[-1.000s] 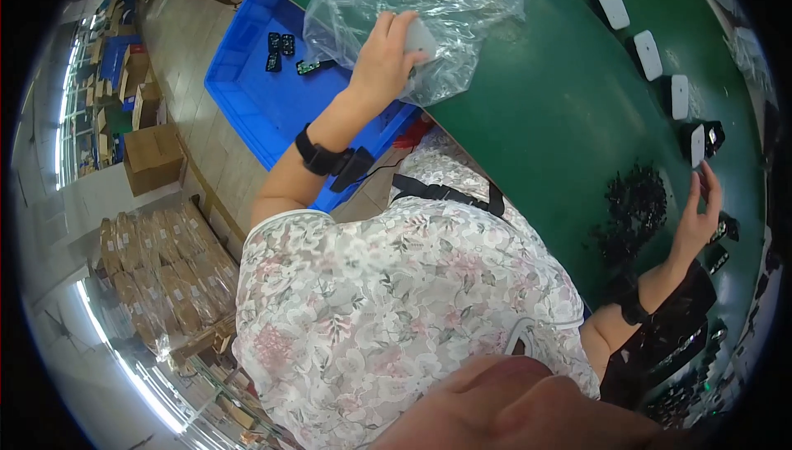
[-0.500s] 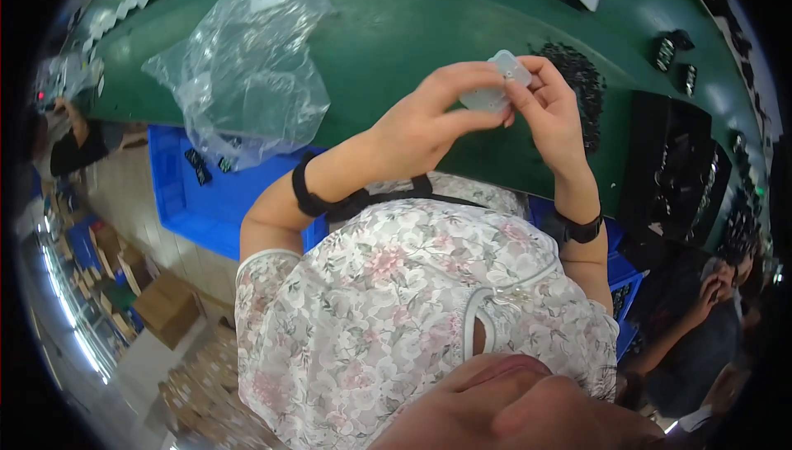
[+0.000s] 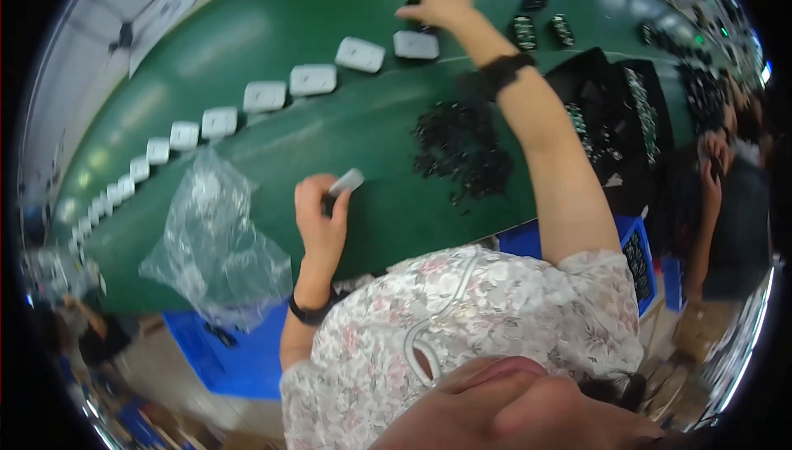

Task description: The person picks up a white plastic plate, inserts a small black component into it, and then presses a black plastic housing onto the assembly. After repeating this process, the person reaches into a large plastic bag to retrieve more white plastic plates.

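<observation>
My left hand (image 3: pixel 320 217) is closed round a small white plastic housing (image 3: pixel 347 181), seen nearly edge-on above the green table. My right arm stretches far forward, and my right hand (image 3: pixel 444 4) has its thumb and fingers on a black part (image 3: pixel 419 24). That part lies just behind a white housing (image 3: pixel 416 45) at the right end of a curved row; its exact kind is hidden by the fingers. Between my arms, a loose heap of small black pieces (image 3: pixel 464 149) covers part of the table.
More white housings (image 3: pixel 313 80) curve away left. A clear plastic bag (image 3: pixel 216 240) hangs over the table edge above a blue crate (image 3: pixel 235 367). Green circuit boards (image 3: pixel 524 32) lie at the far right, near black trays (image 3: pixel 639 103). Another person's arm (image 3: pixel 708 211) shows at right.
My hands have parted. The left moved left with the white housing; the right left it and reached far forward to the black part. The view has swung, showing more of the housing row.
</observation>
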